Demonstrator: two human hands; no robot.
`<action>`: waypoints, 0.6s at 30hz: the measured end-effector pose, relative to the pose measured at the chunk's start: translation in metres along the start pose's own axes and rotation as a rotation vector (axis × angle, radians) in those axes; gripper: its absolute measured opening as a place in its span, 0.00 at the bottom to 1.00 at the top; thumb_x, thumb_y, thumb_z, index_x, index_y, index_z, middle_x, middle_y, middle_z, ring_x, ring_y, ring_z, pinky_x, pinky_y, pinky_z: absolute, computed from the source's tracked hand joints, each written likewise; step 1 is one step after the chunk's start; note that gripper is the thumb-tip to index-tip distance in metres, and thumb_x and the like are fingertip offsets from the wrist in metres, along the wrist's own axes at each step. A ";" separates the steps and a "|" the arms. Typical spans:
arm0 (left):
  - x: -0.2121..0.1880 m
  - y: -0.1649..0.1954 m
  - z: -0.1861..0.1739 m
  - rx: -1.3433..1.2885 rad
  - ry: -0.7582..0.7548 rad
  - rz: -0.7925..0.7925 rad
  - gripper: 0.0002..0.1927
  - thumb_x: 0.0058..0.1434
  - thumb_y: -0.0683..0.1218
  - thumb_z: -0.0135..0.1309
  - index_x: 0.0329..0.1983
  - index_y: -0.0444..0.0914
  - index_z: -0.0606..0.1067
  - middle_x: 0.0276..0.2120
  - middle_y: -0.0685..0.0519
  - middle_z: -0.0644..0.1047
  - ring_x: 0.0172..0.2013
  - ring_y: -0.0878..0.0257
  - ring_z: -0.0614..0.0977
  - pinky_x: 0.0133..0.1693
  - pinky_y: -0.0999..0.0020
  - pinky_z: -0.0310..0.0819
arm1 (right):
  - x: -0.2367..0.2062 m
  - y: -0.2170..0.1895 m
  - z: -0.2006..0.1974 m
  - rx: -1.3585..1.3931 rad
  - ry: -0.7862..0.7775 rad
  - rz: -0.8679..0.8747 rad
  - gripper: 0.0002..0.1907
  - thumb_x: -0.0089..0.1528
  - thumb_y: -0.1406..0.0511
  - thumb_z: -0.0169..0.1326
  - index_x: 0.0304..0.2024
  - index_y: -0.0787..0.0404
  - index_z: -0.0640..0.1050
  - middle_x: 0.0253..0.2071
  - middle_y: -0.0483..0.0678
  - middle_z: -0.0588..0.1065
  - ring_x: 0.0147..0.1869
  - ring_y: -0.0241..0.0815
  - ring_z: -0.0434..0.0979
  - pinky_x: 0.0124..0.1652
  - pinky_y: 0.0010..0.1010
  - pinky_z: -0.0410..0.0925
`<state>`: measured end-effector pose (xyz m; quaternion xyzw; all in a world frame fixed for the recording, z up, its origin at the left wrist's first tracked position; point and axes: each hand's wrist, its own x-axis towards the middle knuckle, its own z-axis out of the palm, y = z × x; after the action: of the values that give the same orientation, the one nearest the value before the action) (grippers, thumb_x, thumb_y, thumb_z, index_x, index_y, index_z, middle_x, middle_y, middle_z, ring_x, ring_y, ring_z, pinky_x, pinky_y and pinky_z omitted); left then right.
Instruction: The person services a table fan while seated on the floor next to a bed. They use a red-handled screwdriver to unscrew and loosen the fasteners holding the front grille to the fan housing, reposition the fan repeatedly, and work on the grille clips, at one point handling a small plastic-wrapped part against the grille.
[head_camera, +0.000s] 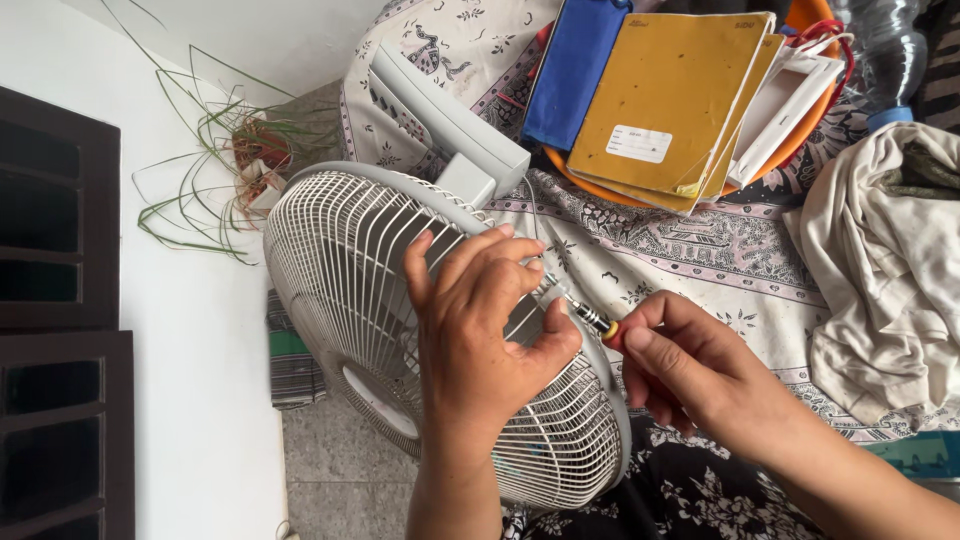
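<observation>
Notebooks (660, 95) in orange basin (600, 185)

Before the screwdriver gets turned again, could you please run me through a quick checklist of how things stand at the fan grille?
1. Left hand braces the white fan grille: ok.
2. Right hand grips the screwdriver by its red handle: ok.
3. Screwdriver tip seated in a screw: cannot tell, the left fingers hide it.
4. Fan resting steadily on the patterned cloth: cannot tell, its base is only partly in view.
5. Orange tray of notebooks apart from both hands: ok.
</observation>
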<state>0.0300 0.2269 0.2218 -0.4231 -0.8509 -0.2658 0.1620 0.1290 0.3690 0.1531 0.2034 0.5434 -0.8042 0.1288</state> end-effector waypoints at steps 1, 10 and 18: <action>0.000 0.000 0.000 0.003 0.000 0.003 0.11 0.42 0.43 0.55 0.27 0.38 0.66 0.35 0.56 0.73 0.47 0.59 0.73 0.57 0.51 0.46 | 0.000 0.000 0.000 0.004 0.000 0.007 0.12 0.55 0.59 0.40 0.32 0.60 0.69 0.14 0.44 0.67 0.14 0.30 0.61 0.13 0.19 0.55; -0.001 0.002 0.002 0.020 -0.003 -0.005 0.11 0.42 0.43 0.54 0.27 0.38 0.66 0.35 0.56 0.74 0.47 0.59 0.73 0.57 0.52 0.45 | 0.002 0.007 0.000 0.070 -0.033 -0.085 0.10 0.56 0.61 0.41 0.33 0.60 0.68 0.14 0.45 0.67 0.13 0.29 0.58 0.13 0.19 0.52; 0.000 0.002 0.004 0.026 0.000 0.006 0.11 0.43 0.44 0.54 0.26 0.39 0.65 0.35 0.55 0.73 0.47 0.58 0.73 0.57 0.51 0.45 | -0.001 0.008 0.005 0.118 -0.034 -0.107 0.08 0.57 0.62 0.41 0.33 0.60 0.67 0.15 0.44 0.66 0.14 0.29 0.56 0.14 0.19 0.51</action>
<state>0.0318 0.2301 0.2196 -0.4236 -0.8531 -0.2540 0.1681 0.1323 0.3610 0.1489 0.1676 0.5028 -0.8440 0.0824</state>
